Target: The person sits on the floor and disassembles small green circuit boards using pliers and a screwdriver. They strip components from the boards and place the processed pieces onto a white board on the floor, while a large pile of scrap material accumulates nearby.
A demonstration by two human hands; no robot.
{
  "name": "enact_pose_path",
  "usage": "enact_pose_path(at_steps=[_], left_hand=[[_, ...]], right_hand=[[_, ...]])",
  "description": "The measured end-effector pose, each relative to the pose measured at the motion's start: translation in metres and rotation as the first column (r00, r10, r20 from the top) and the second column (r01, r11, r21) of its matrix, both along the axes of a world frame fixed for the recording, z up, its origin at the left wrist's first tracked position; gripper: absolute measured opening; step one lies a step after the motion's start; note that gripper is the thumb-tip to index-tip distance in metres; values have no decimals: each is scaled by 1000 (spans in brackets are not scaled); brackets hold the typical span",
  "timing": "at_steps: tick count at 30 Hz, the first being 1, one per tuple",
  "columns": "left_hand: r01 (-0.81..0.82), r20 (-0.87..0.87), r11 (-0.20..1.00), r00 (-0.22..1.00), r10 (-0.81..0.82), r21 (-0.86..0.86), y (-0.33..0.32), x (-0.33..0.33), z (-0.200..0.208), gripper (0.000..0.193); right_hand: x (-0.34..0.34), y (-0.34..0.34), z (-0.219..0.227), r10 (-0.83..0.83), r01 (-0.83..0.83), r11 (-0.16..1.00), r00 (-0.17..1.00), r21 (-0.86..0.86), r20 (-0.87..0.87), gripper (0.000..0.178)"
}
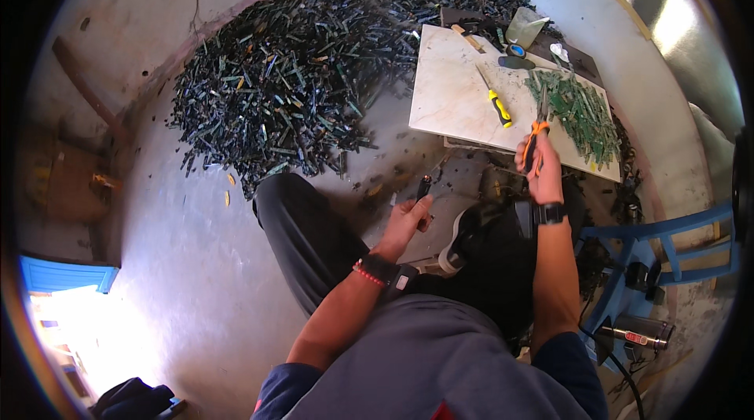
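Note:
My left hand (407, 225) is closed, pinching a small black strip-shaped piece (424, 187) above the floor between my legs. In my right hand (545, 172) is a pair of pliers (536, 140) with orange and black handles. Their jaws point away from me, over the pale board (455, 98), beside the heap of green strips (583, 120) that look like bare circuit boards. On that board, left of the pliers, lies a yellow and black screwdriver (499, 108) with its shaft pointing away. The pliers and the black piece are well apart.
A large heap of dark strips (290, 82) spreads over the floor ahead and left. Toward the board's far edge are a blue ring-shaped item (515, 51), a black object (516, 63) and a translucent cup (525, 28). At right stand a blue chair (628, 263) and a metal cylinder (640, 335).

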State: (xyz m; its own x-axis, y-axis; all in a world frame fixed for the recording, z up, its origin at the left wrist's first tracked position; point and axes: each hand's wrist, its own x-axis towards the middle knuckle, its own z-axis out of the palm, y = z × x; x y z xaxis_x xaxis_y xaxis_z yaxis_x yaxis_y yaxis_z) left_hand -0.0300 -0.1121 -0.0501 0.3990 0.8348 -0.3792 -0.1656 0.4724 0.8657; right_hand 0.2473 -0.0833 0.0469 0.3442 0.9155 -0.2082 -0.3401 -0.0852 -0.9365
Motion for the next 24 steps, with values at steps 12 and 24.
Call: enact_pose_path(at_steps=[12,24], left_hand=[[-68,-52,997,996,66,-35,2,9,-13,41],[-65,82,997,995,63,30,4,7,-19,37]], right_hand=[[-87,-87,-4,732,-736,593,661,-325,-163,34],[-88,-76,3,713,-809,481,585,-338,-386,31]])
